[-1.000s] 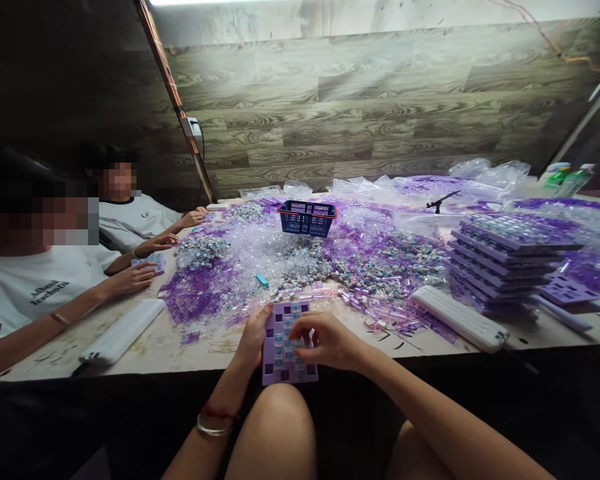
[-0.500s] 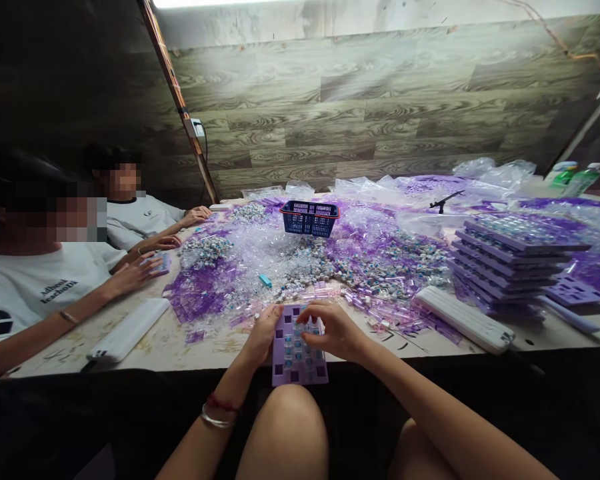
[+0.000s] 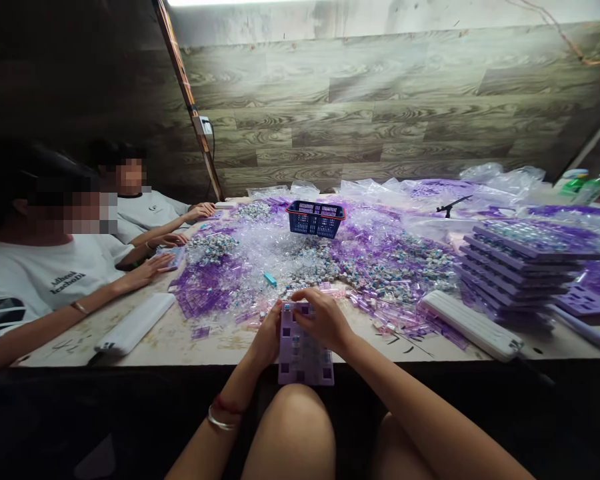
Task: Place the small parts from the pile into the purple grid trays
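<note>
A purple tray (image 3: 307,378) with square holes rests at the table's front edge, close to my knees. Clear pieces with blue parts sit in some of its holes. My left hand (image 3: 269,337) grips the tray's left edge, thumb on top. Over the tray's upper part is my right hand (image 3: 323,319), its fingers bent and drawn together near the top row. Whatever lies between those fingertips is too small to make out. Beyond the tray spread heaps of small white and blue parts (image 3: 317,263) and clear and purple plastic pieces (image 3: 200,290).
A blue basket (image 3: 314,220) stands mid-table. Stacked purple trays (image 3: 515,267) rise at the right, beside a long white case (image 3: 473,325); another white case (image 3: 136,325) lies left. Two people in white shirts (image 3: 75,267) sit at the left, hands on the table.
My right hand has moved up the tray toward its top edge, with its fingers closer together. The whole view has shifted slightly, while my left hand keeps its hold.
</note>
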Demonstrator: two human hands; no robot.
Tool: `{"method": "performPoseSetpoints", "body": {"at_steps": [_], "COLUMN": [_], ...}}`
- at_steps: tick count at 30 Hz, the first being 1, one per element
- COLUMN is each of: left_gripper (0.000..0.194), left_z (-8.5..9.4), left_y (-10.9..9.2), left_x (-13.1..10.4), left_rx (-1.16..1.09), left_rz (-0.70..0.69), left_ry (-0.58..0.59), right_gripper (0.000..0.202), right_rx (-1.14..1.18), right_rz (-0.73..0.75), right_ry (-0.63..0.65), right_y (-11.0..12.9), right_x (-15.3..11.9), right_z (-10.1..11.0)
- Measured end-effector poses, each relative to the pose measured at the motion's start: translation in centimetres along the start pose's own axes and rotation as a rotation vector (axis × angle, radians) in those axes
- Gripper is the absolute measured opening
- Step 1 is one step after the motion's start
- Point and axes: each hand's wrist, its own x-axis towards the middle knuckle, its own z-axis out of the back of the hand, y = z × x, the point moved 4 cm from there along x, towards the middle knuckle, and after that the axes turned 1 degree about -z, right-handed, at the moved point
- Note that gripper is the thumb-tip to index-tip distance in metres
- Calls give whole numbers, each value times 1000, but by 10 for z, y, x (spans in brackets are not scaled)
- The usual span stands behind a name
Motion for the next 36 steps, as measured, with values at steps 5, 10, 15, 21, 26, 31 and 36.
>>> {"method": "performPoseSetpoints", "body": {"at_steps": [5, 10, 15, 21, 26, 31, 36], "left_gripper": [32, 32, 27, 33, 31, 33, 29], "left_z": [0, -2, -1, 2, 4, 4, 3], "left_y": [-1, 0, 0, 1, 0, 3, 2], "left_x": [-1, -1, -1, 0, 0, 0, -1], "left_rx": [-27, -38, -58, 11, 3, -1, -3], "left_rz": [2, -5, -26, -27, -50, -30, -29], "left_ry": [1, 29, -9, 9, 12, 10, -3], "right_gripper": [19, 18, 20, 20, 21, 20, 22], "right_rx": [26, 75, 78, 119, 133, 141, 117], "right_rz": [38, 59, 34, 48, 48, 56, 43], "right_ry": [18, 8, 26, 17, 16, 33, 41], "right_y": [-2, -3, -4, -3, -4, -3, -3], "right_x": [2, 2, 2, 3, 3, 3, 4], "right_z": [-7, -7, -7, -6, -6, -6, -6]}}
